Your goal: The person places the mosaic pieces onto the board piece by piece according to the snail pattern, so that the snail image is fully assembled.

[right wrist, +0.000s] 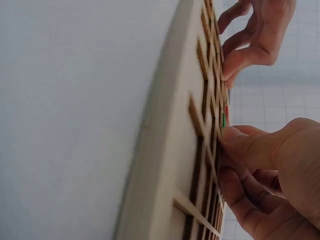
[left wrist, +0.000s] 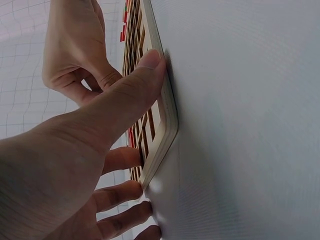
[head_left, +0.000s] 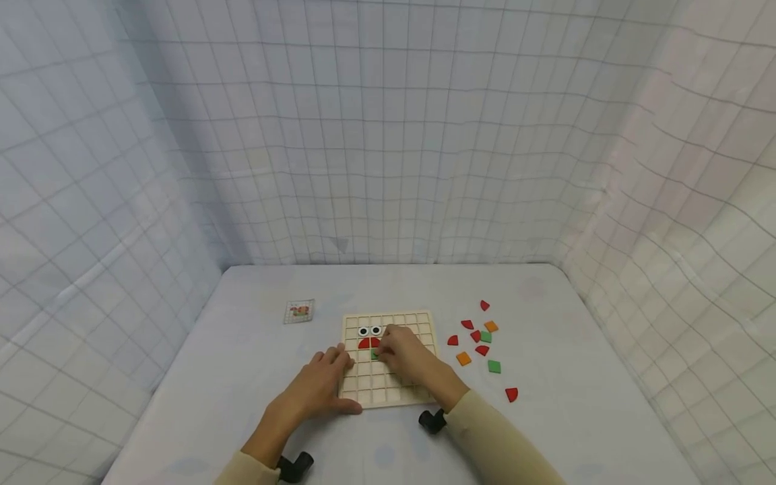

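A pale wooden grid board (head_left: 388, 399) lies on the table before me. Two eye-patterned round pieces (head_left: 370, 331) sit in its upper left cells, above two red quarter-circle pieces (head_left: 364, 343). Under these is a green square tile (head_left: 374, 354), partly hidden by my right hand (head_left: 403, 351). That hand's thumb and curled fingers pinch the tile at its cell; the right wrist view shows the green edge (right wrist: 223, 120) at the thumb tip. My left hand (head_left: 321, 384) rests along the board's left side, fingers spread, its thumb on the near edge (left wrist: 167, 107).
Right of the board lie several loose red quarter-circles (head_left: 512, 394), orange squares (head_left: 463, 358) and green squares (head_left: 494, 366). A small pattern card (head_left: 300, 311) with a coloured picture lies at the back left. White gridded cloth (head_left: 388, 135) surrounds the table.
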`<state>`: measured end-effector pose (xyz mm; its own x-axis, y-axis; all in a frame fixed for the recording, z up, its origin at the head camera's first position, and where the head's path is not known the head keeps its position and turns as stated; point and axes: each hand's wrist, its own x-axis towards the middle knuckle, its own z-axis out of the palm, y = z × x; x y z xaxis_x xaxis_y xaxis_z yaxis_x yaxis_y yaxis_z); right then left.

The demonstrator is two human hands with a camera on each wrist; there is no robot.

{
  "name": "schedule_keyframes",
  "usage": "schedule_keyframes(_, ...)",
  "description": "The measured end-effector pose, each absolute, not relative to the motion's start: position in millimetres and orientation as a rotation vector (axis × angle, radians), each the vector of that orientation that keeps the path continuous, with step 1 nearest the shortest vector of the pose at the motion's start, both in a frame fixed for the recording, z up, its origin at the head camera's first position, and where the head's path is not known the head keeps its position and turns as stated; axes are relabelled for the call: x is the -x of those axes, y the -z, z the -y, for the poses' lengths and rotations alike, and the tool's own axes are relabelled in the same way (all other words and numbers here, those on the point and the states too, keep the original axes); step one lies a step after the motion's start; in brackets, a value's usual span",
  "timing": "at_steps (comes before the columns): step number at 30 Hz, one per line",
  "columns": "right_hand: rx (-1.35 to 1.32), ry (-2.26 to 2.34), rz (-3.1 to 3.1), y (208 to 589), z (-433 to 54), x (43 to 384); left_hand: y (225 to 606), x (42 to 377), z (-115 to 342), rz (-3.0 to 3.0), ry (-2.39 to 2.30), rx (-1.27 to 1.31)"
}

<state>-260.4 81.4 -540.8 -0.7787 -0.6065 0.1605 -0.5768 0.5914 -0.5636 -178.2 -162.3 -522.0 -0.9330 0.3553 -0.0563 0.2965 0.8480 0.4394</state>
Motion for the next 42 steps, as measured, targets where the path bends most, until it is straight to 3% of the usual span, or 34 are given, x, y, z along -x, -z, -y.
schedule_keyframes(22,1.056,0.876,-2.750,539.5,-94.0,251.7,523.8,178.4,163.6,-2.893,-0.636,-0.516)
schedule_keyframes(32,1.037,1.025,-2.815,533.5,-127.1,257.1,523.8,180.5,160.3,-2.906,-0.594,-0.503)
schedule_keyframes(42,0.782,1.071,-2.931,539.8,-175.4,265.0,526.4,178.2,160.6,-2.910,-0.594,-0.496)
